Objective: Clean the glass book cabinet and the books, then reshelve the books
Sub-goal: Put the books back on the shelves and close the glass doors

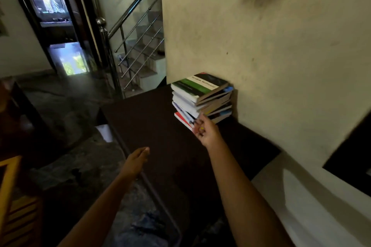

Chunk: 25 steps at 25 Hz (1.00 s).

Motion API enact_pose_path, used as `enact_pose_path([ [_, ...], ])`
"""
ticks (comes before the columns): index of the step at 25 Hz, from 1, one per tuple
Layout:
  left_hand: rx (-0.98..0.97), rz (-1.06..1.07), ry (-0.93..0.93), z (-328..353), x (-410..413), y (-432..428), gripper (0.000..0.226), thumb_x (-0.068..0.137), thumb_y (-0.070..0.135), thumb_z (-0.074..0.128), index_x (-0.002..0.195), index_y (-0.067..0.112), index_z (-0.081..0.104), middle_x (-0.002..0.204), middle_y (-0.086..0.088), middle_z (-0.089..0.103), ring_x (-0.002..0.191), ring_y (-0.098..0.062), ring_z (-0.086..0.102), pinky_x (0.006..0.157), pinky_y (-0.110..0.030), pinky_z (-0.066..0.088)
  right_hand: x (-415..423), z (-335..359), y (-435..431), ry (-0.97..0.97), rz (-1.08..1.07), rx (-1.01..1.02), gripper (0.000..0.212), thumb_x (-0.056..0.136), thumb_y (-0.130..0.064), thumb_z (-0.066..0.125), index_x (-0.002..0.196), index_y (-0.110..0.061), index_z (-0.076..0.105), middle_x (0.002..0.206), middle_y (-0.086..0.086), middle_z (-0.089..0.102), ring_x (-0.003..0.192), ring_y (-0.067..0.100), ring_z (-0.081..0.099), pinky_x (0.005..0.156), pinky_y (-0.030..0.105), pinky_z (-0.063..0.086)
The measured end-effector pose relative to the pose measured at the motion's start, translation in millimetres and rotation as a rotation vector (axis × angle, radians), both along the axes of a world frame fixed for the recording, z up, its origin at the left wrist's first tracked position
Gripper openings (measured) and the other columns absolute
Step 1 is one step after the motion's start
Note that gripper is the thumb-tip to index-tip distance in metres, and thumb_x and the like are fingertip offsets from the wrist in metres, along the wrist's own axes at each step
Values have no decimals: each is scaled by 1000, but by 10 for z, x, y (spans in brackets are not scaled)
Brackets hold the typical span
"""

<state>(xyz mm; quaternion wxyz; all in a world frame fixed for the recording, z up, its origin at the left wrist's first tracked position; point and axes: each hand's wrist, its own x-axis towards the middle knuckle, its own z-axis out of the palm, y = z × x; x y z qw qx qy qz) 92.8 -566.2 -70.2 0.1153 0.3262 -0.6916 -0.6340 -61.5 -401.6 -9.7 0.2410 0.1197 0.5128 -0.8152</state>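
On the dark worktop [152, 126], against the wall, sits a pile of books [201, 97]. It looks heavy and could slide apart. The right hand [204, 128] touches the bottom corner, fingers curled. The left hand [136, 158] is open and empty. Best to hold underneath with both.

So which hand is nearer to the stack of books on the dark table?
Right. The right hand touches the lower front corner of the stack of books; the left hand hangs open over the dark table edge, well short.
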Motion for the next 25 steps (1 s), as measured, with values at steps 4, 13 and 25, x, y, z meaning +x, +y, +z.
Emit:
enact_pose_path([
  [4, -13, -58, -46, -29, -457, -455, 25, 96, 14, 48, 117, 4, 57, 77, -2, 54, 64, -11, 48, 46, -16, 41, -707, 163, -492, 10, -209, 175, 41, 88, -41, 57, 110, -7, 53, 90, 9, 56, 76, 20, 56, 62, 30, 48],
  [13, 150, -216, -74, 18, -1642, -1162, 18, 98, 26, 45, 108, 19, 57, 96, 1, 58, 85, -14, 55, 67, -28, 43, -1868, -84, -921, 32, -291, 685, 69, 74, -51, 72, 107, 2, 45, 89, 13, 64, 56, 22, 58, 50, 35, 51],
  [25, 256, -446, 54, 425, -3072, -1403, 32, 98, 22, 43, 127, 11, 48, 117, -12, 57, 96, -22, 59, 68, -29, 48, -1641, 159, -891, 9, -330, 556, 52, 82, -31, 70, 119, -2, 50, 116, 13, 54, 111, 32, 56, 72, 36, 52],
])
